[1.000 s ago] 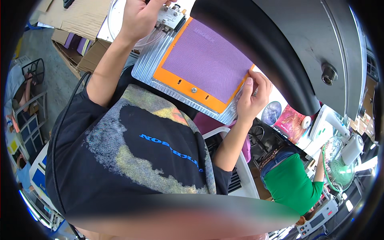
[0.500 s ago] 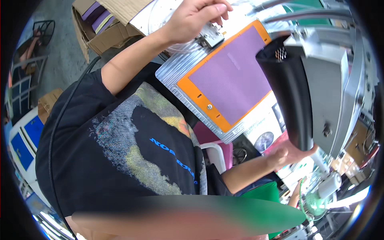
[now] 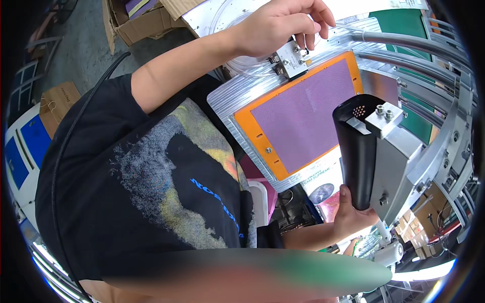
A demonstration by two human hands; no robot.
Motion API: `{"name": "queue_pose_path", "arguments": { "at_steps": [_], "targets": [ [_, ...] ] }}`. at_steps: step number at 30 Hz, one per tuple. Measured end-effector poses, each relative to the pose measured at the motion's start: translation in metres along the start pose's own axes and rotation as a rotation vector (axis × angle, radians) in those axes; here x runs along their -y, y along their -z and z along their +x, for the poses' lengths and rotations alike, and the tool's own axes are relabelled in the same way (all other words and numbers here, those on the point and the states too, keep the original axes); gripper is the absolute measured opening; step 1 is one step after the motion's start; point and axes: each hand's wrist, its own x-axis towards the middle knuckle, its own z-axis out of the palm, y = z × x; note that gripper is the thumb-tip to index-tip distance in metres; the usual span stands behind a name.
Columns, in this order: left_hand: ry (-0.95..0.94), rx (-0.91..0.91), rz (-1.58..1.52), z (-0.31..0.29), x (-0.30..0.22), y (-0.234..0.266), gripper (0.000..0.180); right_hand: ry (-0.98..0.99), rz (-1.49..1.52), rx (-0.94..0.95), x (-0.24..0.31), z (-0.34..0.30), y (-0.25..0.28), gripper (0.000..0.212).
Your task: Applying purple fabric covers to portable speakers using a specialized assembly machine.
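Note:
My left hand (image 3: 290,25) hovers at the top over a small metal block with fittings (image 3: 292,59). Its fingers are loosely bent and apart, with nothing visible between them. My right hand (image 3: 353,214) is at the lower end of a black tubular casing (image 3: 356,166), its thumb along the side and its other fingers partly hidden behind. The casing is hollow, with small holes inside its upper end, and sits against a grey metal holder (image 3: 391,174). Beside it lies a purple, finely patterned panel (image 3: 305,113) with an orange border (image 3: 246,122), on a metal plate (image 3: 222,101).
Metal rails (image 3: 414,43) run along the upper right, over a green surface (image 3: 399,25). Clear tubing (image 3: 220,22) coils beside the metal block. An open cardboard box (image 3: 136,30) stands at the upper left. A fan (image 3: 371,247) is at the lower right.
My right hand has closed on the lower end of the black casing, where it was open just below. The view has shifted, and my left hand stays over the metal block.

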Motion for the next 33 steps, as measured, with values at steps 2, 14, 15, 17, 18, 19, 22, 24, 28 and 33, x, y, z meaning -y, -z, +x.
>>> {"name": "queue_pose_path", "arguments": {
  "at_steps": [2,14,15,17,18,19,22,24,28,33],
  "targets": [
    [-0.002,-0.01,-0.009,-0.003,-0.001,0.001,0.024,-0.03,-0.018,0.023,0.003,0.002,-0.007,0.071],
    [-0.002,0.008,-0.098,-0.004,0.002,0.002,0.026,-0.05,-0.327,0.202,-0.002,0.007,-0.044,0.046],
    [-0.003,0.011,-0.095,-0.004,0.001,0.002,0.026,-0.03,-0.333,0.227,-0.007,0.006,-0.045,0.045],
    [0.013,-0.006,-0.082,-0.007,0.001,0.002,0.026,-0.044,-0.33,0.236,-0.02,0.003,-0.051,0.048],
    [0.011,-0.002,-0.082,-0.007,0.002,0.003,0.026,-0.044,-0.331,0.231,-0.022,0.003,-0.053,0.048],
    [-0.08,0.009,0.086,-0.008,0.004,0.006,0.026,0.017,-0.384,0.234,-0.023,0.004,-0.056,0.049],
    [-0.138,-0.017,0.253,-0.013,0.005,0.009,0.027,0.038,-0.39,0.231,-0.02,0.006,-0.06,0.05],
    [-0.101,-0.054,0.249,-0.017,0.003,0.008,0.026,0.116,-0.416,0.238,-0.019,0.006,-0.06,0.048],
    [-0.154,-0.033,0.649,-0.026,0.004,0.003,0.03,0.084,-0.394,0.21,-0.017,0.002,-0.064,0.047],
    [-0.201,0.058,0.598,-0.019,0.009,0.009,0.043,0.016,-0.403,0.239,-0.015,0.0,-0.065,0.046]
  ]
}}
